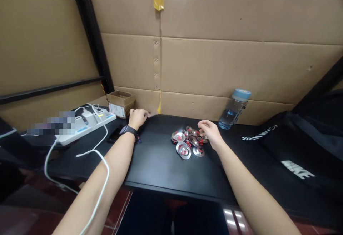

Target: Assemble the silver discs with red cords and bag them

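A pile of several small silver metal discs with red loops (pixel 189 141) lies on the black table (pixel 160 163). My right hand (pixel 210 132) rests at the pile's right edge, fingers curled over the discs; whether they pinch one I cannot make out. My left hand (pixel 137 117), with a black watch on its wrist, reaches to the back of the table and pinches a loose flap of brown tape or cardboard (pixel 152 114) at the foot of the cardboard wall (pixel 214 67).
A small open cardboard box (pixel 120 103) stands at the back left beside a white power strip (pixel 85 122) with white cables. A blue-capped water bottle (pixel 234 109) leans on the wall at right. A black bag (pixel 294 149) lies on the right.
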`<action>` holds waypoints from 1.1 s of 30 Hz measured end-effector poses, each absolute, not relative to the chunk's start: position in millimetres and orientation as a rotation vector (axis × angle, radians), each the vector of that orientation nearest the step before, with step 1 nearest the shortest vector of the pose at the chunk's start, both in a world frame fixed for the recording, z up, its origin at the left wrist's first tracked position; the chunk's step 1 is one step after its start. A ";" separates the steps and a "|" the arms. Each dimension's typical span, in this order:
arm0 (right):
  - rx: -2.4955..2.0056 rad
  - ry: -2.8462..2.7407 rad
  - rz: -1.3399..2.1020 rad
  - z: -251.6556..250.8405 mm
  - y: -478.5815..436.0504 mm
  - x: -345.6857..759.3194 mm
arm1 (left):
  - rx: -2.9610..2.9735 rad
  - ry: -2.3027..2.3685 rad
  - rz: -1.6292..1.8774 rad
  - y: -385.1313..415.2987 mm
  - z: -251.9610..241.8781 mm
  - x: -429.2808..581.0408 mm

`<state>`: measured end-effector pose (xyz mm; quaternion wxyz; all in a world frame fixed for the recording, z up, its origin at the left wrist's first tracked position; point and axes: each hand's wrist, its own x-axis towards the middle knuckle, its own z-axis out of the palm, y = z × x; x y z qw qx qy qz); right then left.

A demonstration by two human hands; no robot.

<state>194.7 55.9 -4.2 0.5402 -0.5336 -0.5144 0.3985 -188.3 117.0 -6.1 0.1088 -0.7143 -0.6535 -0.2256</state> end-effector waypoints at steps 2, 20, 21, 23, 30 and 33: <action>-1.266 -1.265 0.921 -4.6 56.7 197.4 | -2.092 -1.968 -0.615 121.8 -12.5 -189.8; -1.523 -2.184 0.356 -5.1 67.9 265.5 | -2.056 -2.024 -0.486 122.4 -14.7 -184.3; -1.537 -2.180 0.356 -5.6 68.2 265.6 | -2.038 -2.023 -0.493 120.1 -13.7 -183.6; -1.555 -2.159 0.363 -7.2 69.3 265.1 | -1.993 -2.022 -0.519 114.8 -10.1 -181.4; -1.427 -1.897 0.480 -2.5 67.7 260.7 | -1.992 -1.785 -1.077 94.3 14.3 -135.6; -1.253 -1.727 0.651 4.9 61.0 249.3 | -2.500 -1.471 -1.224 78.5 17.5 -94.2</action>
